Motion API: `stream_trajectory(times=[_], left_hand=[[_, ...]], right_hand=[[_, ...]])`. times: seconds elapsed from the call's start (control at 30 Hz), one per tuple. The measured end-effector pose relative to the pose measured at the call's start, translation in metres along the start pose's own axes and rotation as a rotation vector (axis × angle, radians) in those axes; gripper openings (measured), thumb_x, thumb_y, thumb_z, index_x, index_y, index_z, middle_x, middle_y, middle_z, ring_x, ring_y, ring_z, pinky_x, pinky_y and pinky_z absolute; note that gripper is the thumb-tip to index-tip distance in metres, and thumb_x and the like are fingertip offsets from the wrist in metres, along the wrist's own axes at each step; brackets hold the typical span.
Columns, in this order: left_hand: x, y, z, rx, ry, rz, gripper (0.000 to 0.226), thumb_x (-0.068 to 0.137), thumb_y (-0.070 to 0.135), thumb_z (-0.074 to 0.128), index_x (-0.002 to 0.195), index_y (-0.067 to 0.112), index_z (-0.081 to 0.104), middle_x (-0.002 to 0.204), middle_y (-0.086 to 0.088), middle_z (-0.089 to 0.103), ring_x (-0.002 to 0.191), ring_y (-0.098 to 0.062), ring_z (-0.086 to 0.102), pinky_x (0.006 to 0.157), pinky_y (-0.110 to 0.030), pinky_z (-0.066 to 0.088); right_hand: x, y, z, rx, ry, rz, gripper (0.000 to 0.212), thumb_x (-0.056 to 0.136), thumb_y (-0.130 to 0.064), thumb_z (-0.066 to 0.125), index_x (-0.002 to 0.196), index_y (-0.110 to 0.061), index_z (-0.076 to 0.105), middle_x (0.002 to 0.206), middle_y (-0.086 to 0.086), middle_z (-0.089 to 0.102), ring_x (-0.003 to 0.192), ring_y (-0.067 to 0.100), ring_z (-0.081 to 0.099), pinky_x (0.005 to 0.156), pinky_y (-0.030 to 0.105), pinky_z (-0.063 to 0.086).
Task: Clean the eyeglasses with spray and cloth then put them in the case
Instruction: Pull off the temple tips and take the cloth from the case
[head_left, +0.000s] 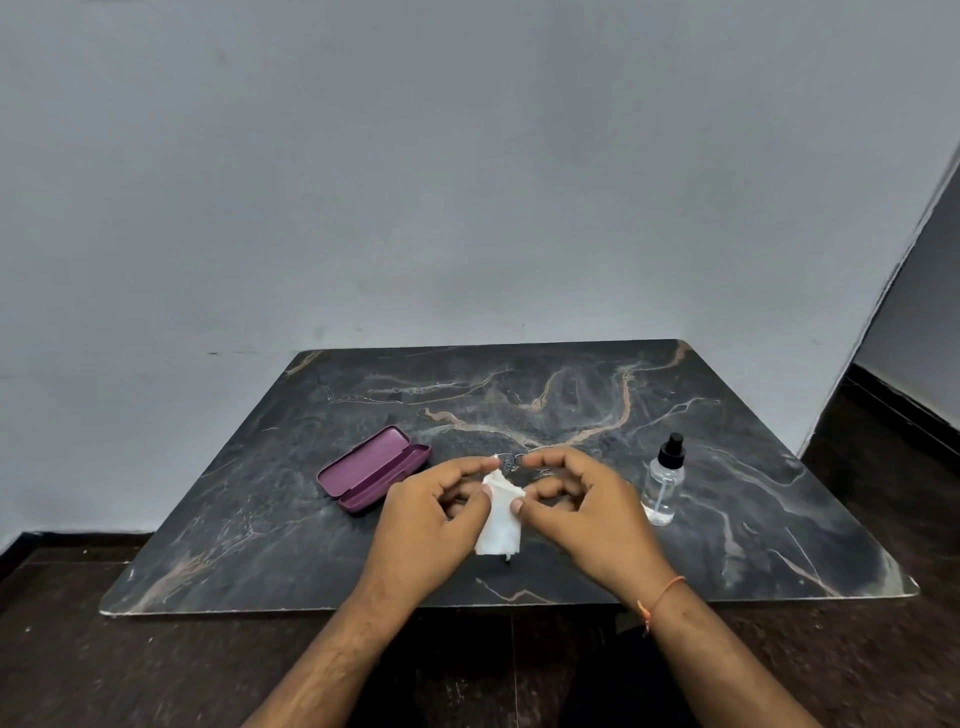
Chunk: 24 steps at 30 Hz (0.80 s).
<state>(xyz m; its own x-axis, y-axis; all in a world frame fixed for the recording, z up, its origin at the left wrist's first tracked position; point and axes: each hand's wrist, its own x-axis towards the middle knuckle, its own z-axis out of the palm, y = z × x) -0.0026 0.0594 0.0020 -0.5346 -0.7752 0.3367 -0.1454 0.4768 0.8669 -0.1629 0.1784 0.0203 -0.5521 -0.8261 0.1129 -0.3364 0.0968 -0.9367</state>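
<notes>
Both hands meet above the middle of the dark marble table (519, 395). My left hand (431, 514) pinches a white cloth (500, 519) that hangs down between the hands. My right hand (582, 504) grips the thin-framed eyeglasses (511, 460); only the bridge shows between the fingertips, and the lenses are mostly hidden by fingers and cloth. The cloth is pressed against the glasses. A purple eyeglass case (373, 467) lies open to the left of my left hand. To the right of my right hand stands a clear spray bottle (664, 480) with a black nozzle.
The table's far edge touches a grey wall. Its near edge runs just under my wrists, with dark floor below. An orange thread is tied around my right wrist (660, 597). A wall corner and dark skirting stand at the far right.
</notes>
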Motion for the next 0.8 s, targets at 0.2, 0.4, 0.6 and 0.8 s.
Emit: stream_trajectory(times=[0.2,0.4,0.6,0.8], left_hand=[[-0.005,0.000,0.004,-0.178,0.021,-0.031,0.040,0.102,0.014,0.071,0.113,0.051,0.080,0.084,-0.004,0.086,0.090,-0.029,0.083,0.090,-0.042,0.066],[-0.010,-0.006,0.006,-0.236,0.034,-0.003,0.037,0.098,0.027,0.067,0.123,0.051,0.079,0.091,-0.033,0.075,0.079,-0.046,0.074,0.086,-0.062,0.065],[-0.010,-0.008,0.002,-0.067,0.006,0.025,0.044,0.104,0.005,0.074,0.119,0.045,0.082,0.104,0.016,0.087,0.094,-0.018,0.084,0.088,-0.045,0.067],[-0.008,-0.002,0.000,-0.024,-0.013,0.021,0.028,0.093,0.012,0.089,0.111,0.033,0.089,0.094,0.011,0.083,0.075,-0.008,0.075,0.072,-0.017,0.058]], right_hand=[[-0.004,0.005,0.005,0.467,-0.044,0.241,0.049,0.084,-0.025,0.091,0.126,-0.031,0.068,0.096,0.008,0.084,0.072,0.012,0.073,0.048,0.027,0.056],[-0.004,0.008,0.007,0.576,-0.068,0.265,0.048,0.083,-0.029,0.092,0.126,-0.033,0.071,0.103,0.012,0.084,0.079,0.016,0.077,0.059,0.030,0.059],[-0.001,0.015,0.011,0.515,-0.016,0.059,0.044,0.085,-0.001,0.087,0.122,-0.021,0.074,0.089,0.014,0.082,0.073,0.026,0.066,0.057,0.025,0.053],[0.002,0.019,0.010,0.472,-0.016,-0.077,0.040,0.084,0.004,0.087,0.113,-0.025,0.081,0.090,0.012,0.081,0.081,0.021,0.073,0.069,0.023,0.059]])
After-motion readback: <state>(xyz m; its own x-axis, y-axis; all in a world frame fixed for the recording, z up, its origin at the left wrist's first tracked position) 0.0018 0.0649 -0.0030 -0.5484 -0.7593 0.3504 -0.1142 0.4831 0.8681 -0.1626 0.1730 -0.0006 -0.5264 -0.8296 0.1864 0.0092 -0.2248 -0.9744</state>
